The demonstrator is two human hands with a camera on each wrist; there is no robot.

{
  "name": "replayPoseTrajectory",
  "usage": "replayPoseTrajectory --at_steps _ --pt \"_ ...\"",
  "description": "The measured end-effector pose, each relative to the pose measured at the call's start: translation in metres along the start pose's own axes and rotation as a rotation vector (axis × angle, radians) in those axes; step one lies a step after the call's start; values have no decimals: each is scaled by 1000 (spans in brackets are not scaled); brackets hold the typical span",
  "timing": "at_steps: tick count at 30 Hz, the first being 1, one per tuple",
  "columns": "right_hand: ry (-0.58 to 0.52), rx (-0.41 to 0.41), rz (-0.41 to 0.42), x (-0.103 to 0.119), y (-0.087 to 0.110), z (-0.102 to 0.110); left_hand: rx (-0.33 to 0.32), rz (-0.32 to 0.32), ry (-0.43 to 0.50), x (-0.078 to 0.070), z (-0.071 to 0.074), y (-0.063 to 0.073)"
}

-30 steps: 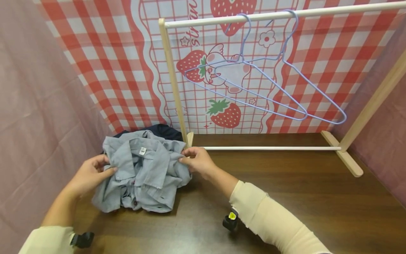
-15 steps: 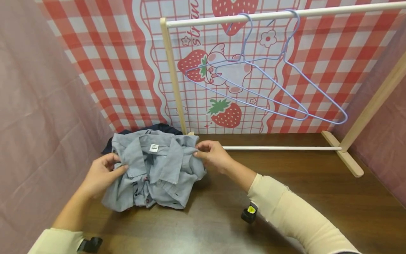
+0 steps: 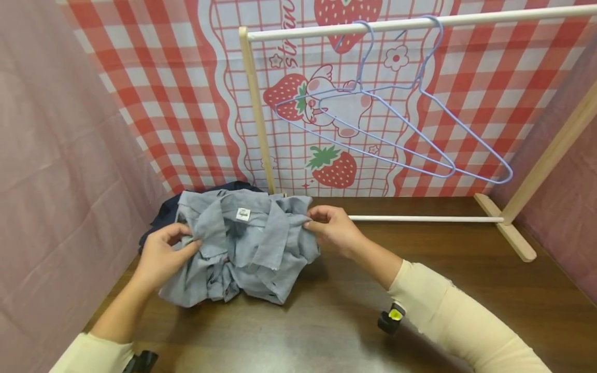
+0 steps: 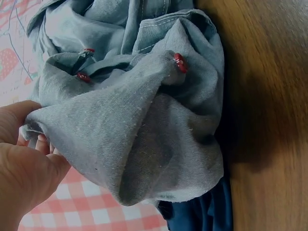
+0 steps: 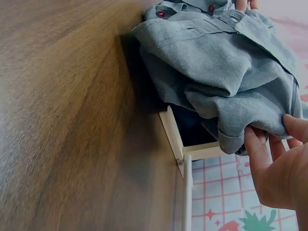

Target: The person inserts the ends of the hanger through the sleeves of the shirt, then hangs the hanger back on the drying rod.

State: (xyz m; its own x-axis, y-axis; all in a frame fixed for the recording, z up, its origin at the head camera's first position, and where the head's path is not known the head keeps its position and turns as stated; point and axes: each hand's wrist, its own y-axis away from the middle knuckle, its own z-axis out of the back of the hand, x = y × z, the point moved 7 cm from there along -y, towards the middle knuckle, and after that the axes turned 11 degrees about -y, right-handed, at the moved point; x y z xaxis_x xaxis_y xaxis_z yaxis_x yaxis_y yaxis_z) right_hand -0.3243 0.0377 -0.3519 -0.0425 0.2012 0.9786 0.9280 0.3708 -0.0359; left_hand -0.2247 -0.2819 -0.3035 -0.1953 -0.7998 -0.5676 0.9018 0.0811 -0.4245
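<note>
A grey-blue collared shirt with a white neck label and red buttons is held up by both hands in the head view, its collar facing up. My left hand pinches the shirt's left shoulder between thumb and fingers. On the other side, my right hand pinches the right shoulder. The left wrist view shows the thumb and fingers of the left hand gripping a fold of the cloth. In the right wrist view, the right hand grips the shirt's edge, and the lower part hangs bunched.
Dark navy cloth lies behind the shirt at the left. Two lilac hangers hang from the white rail of a wooden rack, whose right foot stands on the brown table. A checked strawberry backdrop covers the back.
Both hands have carried the shirt to the right in the head view, keeping their pinch on its shoulders. More of the navy cloth shows at the left.
</note>
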Motion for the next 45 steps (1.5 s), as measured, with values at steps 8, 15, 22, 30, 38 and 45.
replayPoseTrajectory --at_steps 8,15,22,30,38,45 --pt "-68 24 1 10 15 17 13 -43 72 -15 -7 -1" --pt "-107 29 13 16 22 33 -20 -119 152 -31 -15 -4" --pt "-123 4 24 21 27 54 30 -141 176 -47 -31 -9" --pt "-110 -14 16 26 41 75 70 -149 274 -64 -51 -12" --pt "-117 -32 28 34 57 99 113 -139 386 -76 -77 -15" --pt "-126 -40 49 40 68 116 107 -164 427 -89 -96 -20"
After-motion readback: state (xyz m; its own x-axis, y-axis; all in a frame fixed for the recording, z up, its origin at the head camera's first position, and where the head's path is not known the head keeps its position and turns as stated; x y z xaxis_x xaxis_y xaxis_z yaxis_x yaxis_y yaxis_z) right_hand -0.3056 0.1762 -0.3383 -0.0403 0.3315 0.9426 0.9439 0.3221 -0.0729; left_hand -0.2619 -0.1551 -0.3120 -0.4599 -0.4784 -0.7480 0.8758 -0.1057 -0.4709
